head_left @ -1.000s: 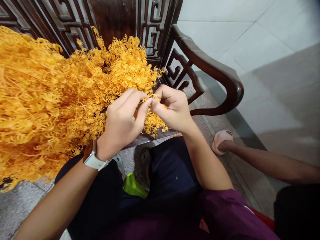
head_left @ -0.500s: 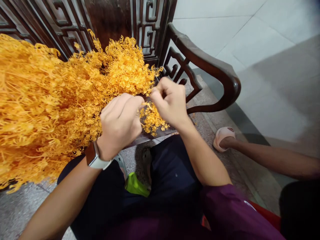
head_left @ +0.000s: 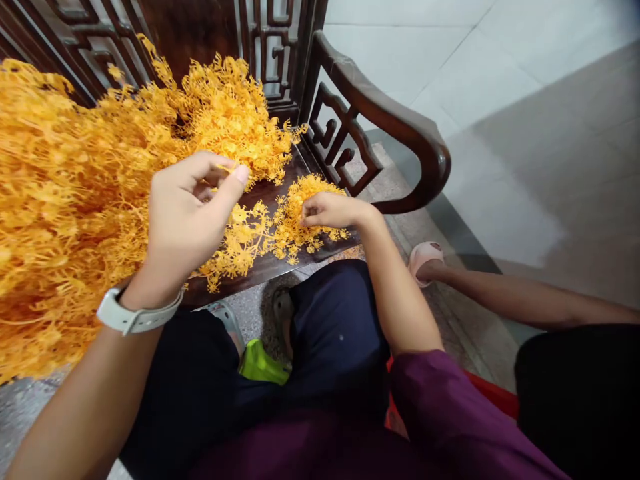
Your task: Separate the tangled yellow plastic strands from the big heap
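Probably a home's sitting area, though the narrow downward view shows little: a dark carved wooden bench with fretwork runs across the upper left and centre, pale floor tiles lie upper right, and speckled stone flooring shows lower left.

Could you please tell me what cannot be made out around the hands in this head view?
In the head view:
Whatever the left hand pinches: hidden by its own fingers.
The underside of the small orange pile: hidden by the right hand and the pile itself.
The far end of the orange bunch: cut off by the left edge.
The body behind the nearby person's arm: cut off by the right edge.
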`<action>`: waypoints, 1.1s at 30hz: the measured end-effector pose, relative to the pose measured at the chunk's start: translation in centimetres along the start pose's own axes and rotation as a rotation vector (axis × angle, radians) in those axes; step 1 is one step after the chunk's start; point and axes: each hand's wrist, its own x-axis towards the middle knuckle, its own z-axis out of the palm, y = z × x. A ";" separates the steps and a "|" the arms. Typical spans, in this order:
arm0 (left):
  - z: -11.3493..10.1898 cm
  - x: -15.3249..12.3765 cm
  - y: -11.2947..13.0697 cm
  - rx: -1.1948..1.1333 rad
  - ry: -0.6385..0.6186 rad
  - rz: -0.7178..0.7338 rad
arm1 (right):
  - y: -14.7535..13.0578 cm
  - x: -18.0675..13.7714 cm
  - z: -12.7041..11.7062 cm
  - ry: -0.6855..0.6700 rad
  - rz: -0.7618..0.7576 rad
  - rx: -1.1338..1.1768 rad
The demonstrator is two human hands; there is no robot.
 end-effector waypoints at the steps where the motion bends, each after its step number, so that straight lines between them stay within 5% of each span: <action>1: 0.0 0.1 -0.2 -0.032 0.008 -0.022 | -0.1 0.4 0.2 -0.014 0.015 -0.036; 10: -0.7 0.8 -1.2 -0.016 -0.105 -0.108 | 0.8 1.0 0.2 -0.037 0.224 -0.248; 14: -0.9 1.2 -1.1 -0.008 -0.018 -0.062 | 0.3 0.2 -0.2 0.018 0.212 -0.334; 20: -0.9 1.4 -1.6 0.119 0.115 0.016 | -2.7 0.8 1.2 0.090 0.008 -0.345; 25: -1.5 1.7 -2.8 0.244 0.168 0.077 | -5.7 3.4 5.3 -0.157 -0.260 -0.360; 33: -1.9 1.5 -3.1 0.281 0.161 0.061 | -6.3 6.4 8.5 -0.249 -0.223 -0.611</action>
